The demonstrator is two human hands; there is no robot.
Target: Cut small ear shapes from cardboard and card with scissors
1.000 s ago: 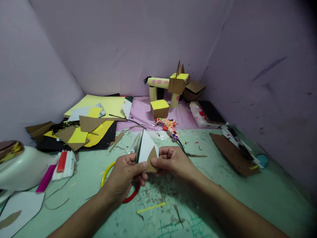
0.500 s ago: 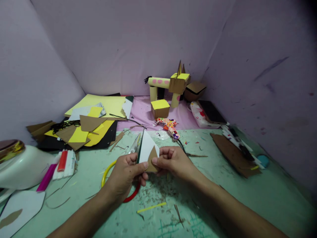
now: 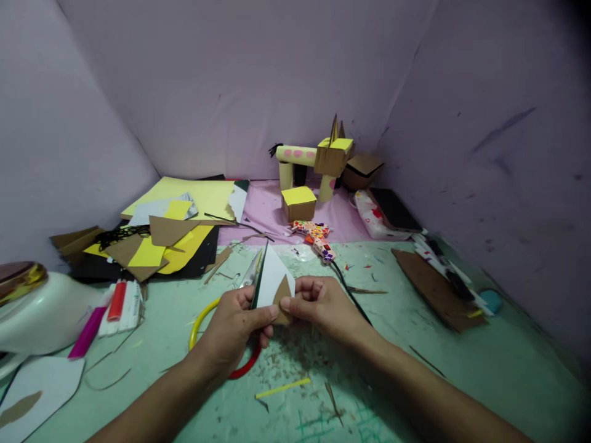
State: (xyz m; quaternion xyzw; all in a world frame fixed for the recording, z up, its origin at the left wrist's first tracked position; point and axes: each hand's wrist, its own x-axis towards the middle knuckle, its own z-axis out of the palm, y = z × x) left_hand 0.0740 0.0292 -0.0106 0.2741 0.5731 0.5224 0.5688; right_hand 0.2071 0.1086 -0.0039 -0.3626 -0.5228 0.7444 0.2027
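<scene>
Between my two hands is a pointed piece of white card with a dark green edge and a brown torn patch on its lower right. My left hand pinches its lower left side, thumb on the front. On the lower right, my right hand grips it with the thumb over the brown patch. Scissors with a yellow and a red handle lie on the table under my left hand, their blades partly hidden. Just beyond the card rests a flower-patterned glue gun with a black cord.
A cardboard animal figure and a small yellow-topped box stand at the back. Paper and cardboard scraps pile up on the left near markers. A brown cardboard piece and a phone lie right.
Both hands still hold the card and have barely moved. The card has shifted very slightly left and down, and the right forearm has moved a little, showing more of the black cord.
</scene>
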